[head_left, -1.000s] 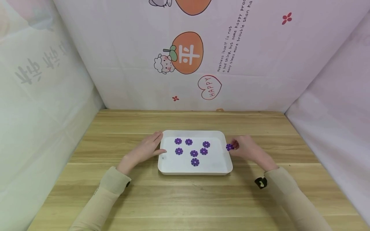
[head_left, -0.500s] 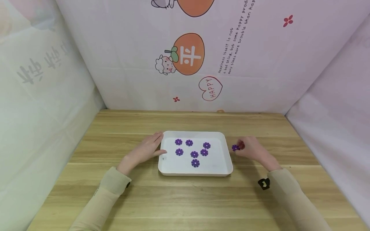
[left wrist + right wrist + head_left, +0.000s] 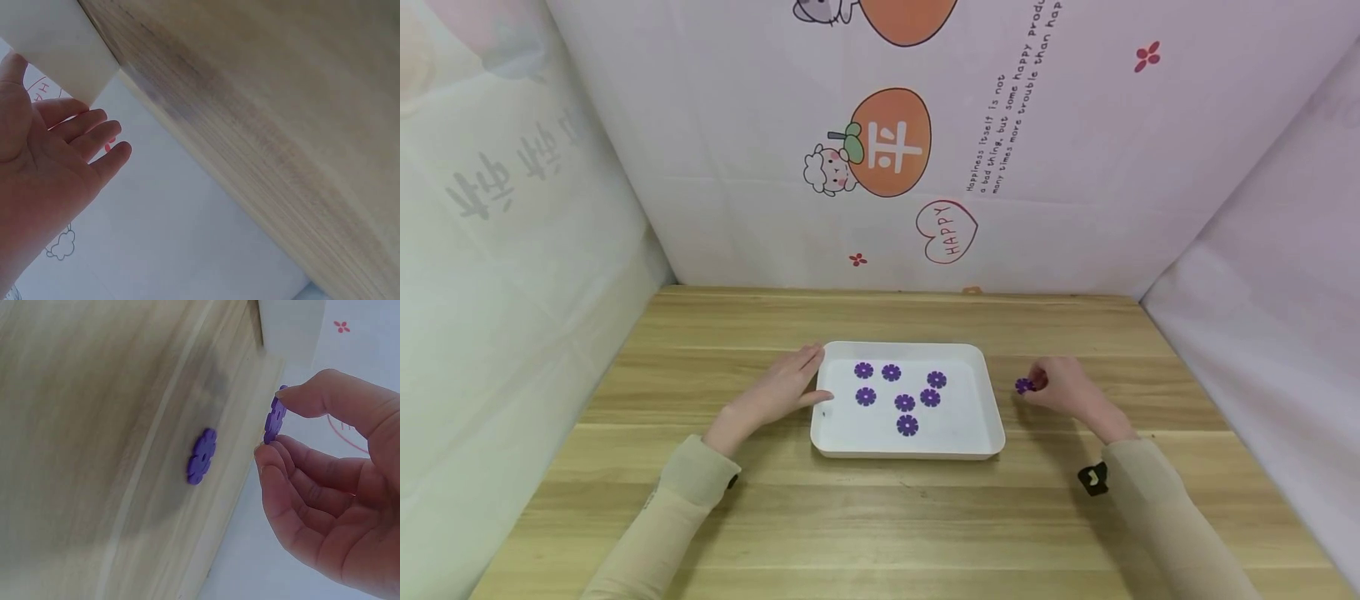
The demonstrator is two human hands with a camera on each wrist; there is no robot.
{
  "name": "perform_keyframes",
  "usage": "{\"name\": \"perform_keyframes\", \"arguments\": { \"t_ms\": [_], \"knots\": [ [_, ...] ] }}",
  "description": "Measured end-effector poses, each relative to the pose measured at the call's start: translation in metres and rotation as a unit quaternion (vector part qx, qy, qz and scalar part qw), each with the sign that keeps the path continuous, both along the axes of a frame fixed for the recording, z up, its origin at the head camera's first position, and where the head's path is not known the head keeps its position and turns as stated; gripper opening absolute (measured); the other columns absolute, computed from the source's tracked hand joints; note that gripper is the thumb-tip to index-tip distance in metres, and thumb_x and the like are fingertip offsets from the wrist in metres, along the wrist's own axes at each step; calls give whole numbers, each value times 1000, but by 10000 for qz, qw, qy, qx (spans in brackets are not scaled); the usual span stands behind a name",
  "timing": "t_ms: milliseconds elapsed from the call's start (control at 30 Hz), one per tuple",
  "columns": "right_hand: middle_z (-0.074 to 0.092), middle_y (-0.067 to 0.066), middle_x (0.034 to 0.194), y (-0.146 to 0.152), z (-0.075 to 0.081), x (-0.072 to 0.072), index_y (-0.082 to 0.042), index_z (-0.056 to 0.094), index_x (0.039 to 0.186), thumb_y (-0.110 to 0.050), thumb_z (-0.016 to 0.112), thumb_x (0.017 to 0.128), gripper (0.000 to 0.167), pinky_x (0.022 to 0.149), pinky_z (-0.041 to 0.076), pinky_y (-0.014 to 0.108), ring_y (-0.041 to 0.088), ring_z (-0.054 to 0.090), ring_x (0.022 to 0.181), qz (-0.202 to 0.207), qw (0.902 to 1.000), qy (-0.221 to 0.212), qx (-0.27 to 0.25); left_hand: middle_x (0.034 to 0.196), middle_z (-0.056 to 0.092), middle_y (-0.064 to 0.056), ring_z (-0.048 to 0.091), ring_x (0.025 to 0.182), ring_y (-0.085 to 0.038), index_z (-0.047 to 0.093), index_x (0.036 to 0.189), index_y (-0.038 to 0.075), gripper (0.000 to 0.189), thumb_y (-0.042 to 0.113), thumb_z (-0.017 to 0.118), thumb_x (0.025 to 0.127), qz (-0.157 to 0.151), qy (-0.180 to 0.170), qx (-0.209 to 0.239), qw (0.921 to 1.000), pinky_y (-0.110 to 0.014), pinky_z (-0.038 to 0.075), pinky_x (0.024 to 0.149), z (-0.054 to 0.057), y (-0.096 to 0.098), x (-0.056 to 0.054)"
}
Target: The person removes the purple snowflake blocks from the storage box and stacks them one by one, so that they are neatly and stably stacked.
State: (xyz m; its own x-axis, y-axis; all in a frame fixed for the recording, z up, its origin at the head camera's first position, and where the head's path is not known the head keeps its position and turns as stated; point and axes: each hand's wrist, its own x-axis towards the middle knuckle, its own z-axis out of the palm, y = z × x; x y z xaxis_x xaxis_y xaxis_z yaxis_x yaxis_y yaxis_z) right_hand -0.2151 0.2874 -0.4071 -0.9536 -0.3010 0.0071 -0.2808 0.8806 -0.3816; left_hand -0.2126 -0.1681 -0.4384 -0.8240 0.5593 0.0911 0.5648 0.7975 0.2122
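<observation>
My right hand (image 3: 1067, 387) pinches a purple flower-shaped plastic disc (image 3: 275, 411) between thumb and fingertips, to the right of the white tray (image 3: 958, 435). Under it, in the right wrist view, a second purple disc (image 3: 197, 465) lies flat on the wooden table; my hand hides it in the head view. Several more purple discs (image 3: 901, 424) are spread flat inside the tray. At the tray's left end my left hand (image 3: 786, 383) rests, fingers loosely extended at the far left corner, thumb reaching over the rim. The left wrist view shows its fingertips against the tray's outer side.
The wooden table (image 3: 880, 533) runs back to a white printed sheet (image 3: 737, 167) hung as a back wall. Plain white sheets (image 3: 1285, 275) close off both sides. A dark strap piece (image 3: 1092, 479) hangs at my right sleeve.
My right hand has moved right with the pinched disc, from the tray's right rim to over the table beside it. My left hand and the tray have kept their places.
</observation>
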Motion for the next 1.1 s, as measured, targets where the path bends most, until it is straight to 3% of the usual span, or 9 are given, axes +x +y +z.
{"name": "perform_keyframes", "arguments": {
  "t_ms": [400, 1100],
  "knots": [
    [68, 15, 81, 15, -7, -5, 6, 67, 87, -13, 77, 78, 23, 68, 55, 36, 21, 61, 74, -191, 9991, -206, 311, 155, 35, -31, 36, 145, -43, 32, 149, -12, 80, 45, 57, 98, -4, -12, -25, 10000, -56, 33, 120, 0, 0, -1],
    [69, 20, 85, 28, -17, -6, 9, 67, 92, -11, 77, 80, 25, 65, 55, 36, 24, 63, 76, -304, 9974, -595, 257, 154, 35, -31, 36, 145, -43, 33, 148, -12, 80, 44, 58, 98, 13, -25, 50, 10000, -56, 35, 119, -1, 0, 0]
  ]
}}
